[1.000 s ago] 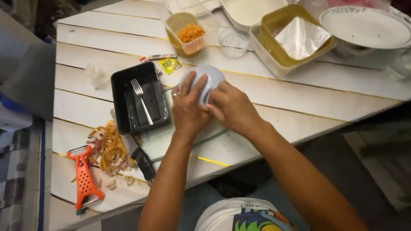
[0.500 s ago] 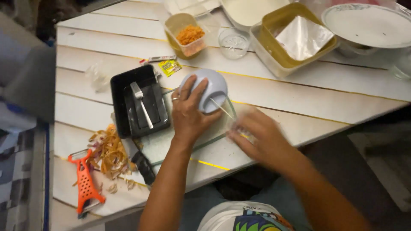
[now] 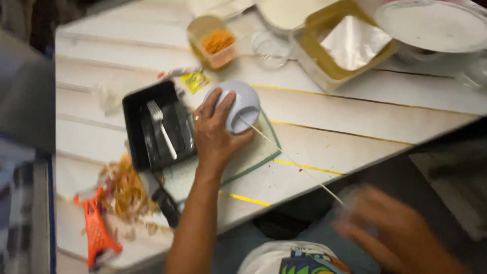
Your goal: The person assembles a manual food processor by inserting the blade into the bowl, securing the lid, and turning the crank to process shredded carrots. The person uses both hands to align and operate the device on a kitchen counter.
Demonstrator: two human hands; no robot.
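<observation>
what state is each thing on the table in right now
left hand: pressing down on the chopper
chopper: lid on, cord pulled out
cord: taut
right hand: blurred, at the cord's end
black tray: holds a fork
orange peeler: lying flat
small tub: open

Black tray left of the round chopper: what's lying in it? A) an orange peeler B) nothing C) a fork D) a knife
C: a pale fork lies lengthwise in the black tray, beside the left hand that presses on the round pale chopper; the orange peeler lies on the table, outside the tray.
</observation>
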